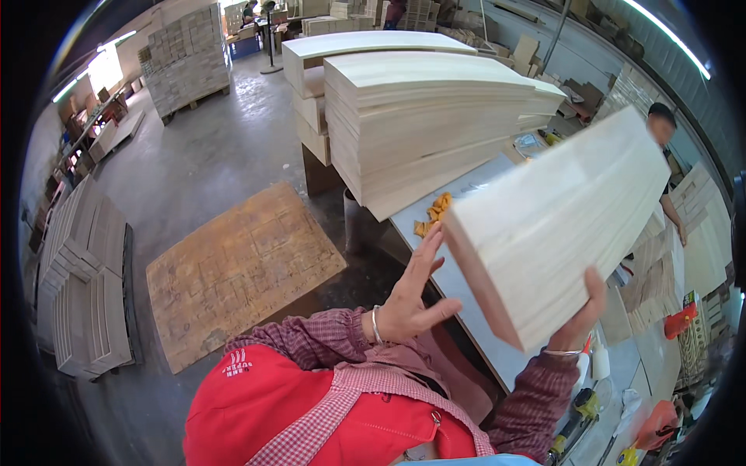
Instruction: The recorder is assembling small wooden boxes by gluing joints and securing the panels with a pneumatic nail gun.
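Observation:
A long, pale wooden box point(556, 225) is held up, tilted, over the workbench, slightly blurred along its far end. My right hand point(581, 314) grips its near right edge, the thumb against the side and the other fingers hidden beneath. Beside the box's left end is my left hand point(412, 291), fingers stretched and thumb apart. Its fingertips come close to the box's corner; whether they touch it I cannot tell. Behind the box rises a tall stack of thin pale wooden boards point(435, 116) at the bench's far end.
The light grey workbench point(462, 283) carries a crumpled orange-yellow cloth point(435, 213), a yellow-black power tool point(583, 408) and a white bottle point(600, 361). A brown board point(241, 276) lies on the floor at left. Stacked wooden parts point(89, 279) stand farther left. A co-worker point(664, 147) stands at right.

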### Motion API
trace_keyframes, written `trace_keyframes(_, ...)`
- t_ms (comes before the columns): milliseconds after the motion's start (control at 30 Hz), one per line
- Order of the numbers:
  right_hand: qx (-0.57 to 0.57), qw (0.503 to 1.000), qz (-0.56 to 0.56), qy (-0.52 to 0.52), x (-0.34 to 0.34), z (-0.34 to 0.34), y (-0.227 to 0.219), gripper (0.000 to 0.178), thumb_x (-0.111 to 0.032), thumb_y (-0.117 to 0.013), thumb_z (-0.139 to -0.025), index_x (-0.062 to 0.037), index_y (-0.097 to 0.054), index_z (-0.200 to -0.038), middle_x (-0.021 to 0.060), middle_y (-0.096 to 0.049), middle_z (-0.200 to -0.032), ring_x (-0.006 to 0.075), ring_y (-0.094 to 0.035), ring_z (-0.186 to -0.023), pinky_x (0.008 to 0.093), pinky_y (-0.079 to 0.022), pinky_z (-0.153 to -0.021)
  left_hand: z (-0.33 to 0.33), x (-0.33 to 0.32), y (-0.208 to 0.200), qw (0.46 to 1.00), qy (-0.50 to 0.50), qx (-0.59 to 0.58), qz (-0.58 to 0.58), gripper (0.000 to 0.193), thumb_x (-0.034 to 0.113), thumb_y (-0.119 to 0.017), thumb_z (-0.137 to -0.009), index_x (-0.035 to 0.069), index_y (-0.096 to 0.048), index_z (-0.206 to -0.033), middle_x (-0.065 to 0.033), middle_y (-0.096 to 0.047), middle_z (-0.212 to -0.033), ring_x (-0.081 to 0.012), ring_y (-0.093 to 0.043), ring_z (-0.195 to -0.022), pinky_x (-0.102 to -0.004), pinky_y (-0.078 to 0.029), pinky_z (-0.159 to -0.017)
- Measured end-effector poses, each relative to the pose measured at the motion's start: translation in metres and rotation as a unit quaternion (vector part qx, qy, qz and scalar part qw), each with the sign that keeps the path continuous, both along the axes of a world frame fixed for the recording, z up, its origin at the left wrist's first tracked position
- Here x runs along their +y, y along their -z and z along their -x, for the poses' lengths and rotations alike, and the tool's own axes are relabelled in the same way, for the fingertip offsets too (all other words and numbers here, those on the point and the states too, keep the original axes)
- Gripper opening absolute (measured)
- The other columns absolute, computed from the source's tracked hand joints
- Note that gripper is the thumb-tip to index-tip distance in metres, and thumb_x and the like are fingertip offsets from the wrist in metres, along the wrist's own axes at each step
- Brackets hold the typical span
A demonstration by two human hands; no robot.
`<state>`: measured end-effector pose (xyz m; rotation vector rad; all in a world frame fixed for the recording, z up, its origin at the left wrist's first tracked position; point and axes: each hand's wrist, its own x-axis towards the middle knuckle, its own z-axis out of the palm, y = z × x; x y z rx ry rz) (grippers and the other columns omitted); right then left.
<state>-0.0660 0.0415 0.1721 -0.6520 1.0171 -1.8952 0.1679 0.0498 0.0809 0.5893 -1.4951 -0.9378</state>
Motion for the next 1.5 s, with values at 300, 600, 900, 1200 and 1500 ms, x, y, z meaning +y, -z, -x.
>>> trace_keyframes(300, 0.083, 0.941, 0.252, -0.210, -0.145, -0.147, -0.112, 0.012, -0.005, -0.064, -0.082, 0.0028, -0.068, -0.090, 0.0075, -0.066, -0.090, 0.0125, -0.058, -0.084, 0.0238, -0.043, -0.081, -0.051, -0.108, -0.090, 0.898, -0.372, -0.022, 0.231, 0.100, 0.038, -0.069, -0.080, -0.003, -0.009, -0.148, -0.0269, -0.013, -0.153, -0.0444, -0.021, -0.139, -0.0471, -0.025, -0.111)
trace_keyframes(600, 0.018, 0.908, 0.282, -0.309, -0.244, -0.291, -0.177, 0.003, 0.004, -0.067, -0.074, 0.0074, -0.066, -0.074, 0.0102, -0.063, -0.070, 0.0151, -0.057, -0.060, 0.0205, -0.046, -0.054, -0.178, -0.202, -0.147, 0.844, -0.485, 0.044, 0.226, 0.070, 0.024, -0.059, -0.091, 0.000, -0.021, -0.146, -0.0239, -0.035, -0.142, -0.0377, -0.041, -0.126, -0.0415, -0.033, -0.106)
trace_keyframes(900, -0.063, 0.898, 0.245, -0.360, -0.314, -0.364, -0.174, 0.004, 0.006, -0.061, -0.077, 0.0107, -0.061, -0.078, 0.0133, -0.061, -0.075, 0.0195, -0.060, -0.061, 0.0242, -0.056, -0.061, -0.263, -0.259, -0.151, 0.815, -0.533, -0.083, 0.210, 0.069, 0.010, -0.052, -0.084, 0.002, -0.023, -0.145, -0.0242, -0.035, -0.141, -0.0400, -0.042, -0.124, -0.0420, -0.037, -0.103)
trace_keyframes(1200, -0.082, 0.884, 0.232, -0.396, -0.393, -0.385, -0.165, 0.016, 0.001, -0.058, -0.084, 0.0124, -0.057, -0.096, 0.0177, -0.061, -0.087, 0.0256, -0.065, -0.078, 0.0272, -0.058, -0.075, -0.305, -0.322, -0.168, 0.772, -0.570, -0.195, 0.202, 0.071, 0.009, -0.053, -0.079, 0.003, -0.025, -0.144, -0.0235, -0.035, -0.142, -0.0417, -0.048, -0.118, -0.0419, -0.043, -0.097)
trace_keyframes(1500, 0.253, 0.832, 0.160, -0.467, -0.376, -0.318, -0.123, 0.025, -0.010, -0.059, -0.090, 0.0104, -0.060, -0.103, 0.0193, -0.067, -0.088, 0.0226, -0.069, -0.075, 0.0257, -0.060, -0.071, -0.334, -0.343, -0.154, 0.811, -0.532, -0.202, 0.134, 0.071, 0.009, -0.053, -0.076, 0.004, -0.029, -0.143, -0.0223, -0.043, -0.137, -0.0399, -0.054, -0.111, -0.0408, -0.047, -0.092)
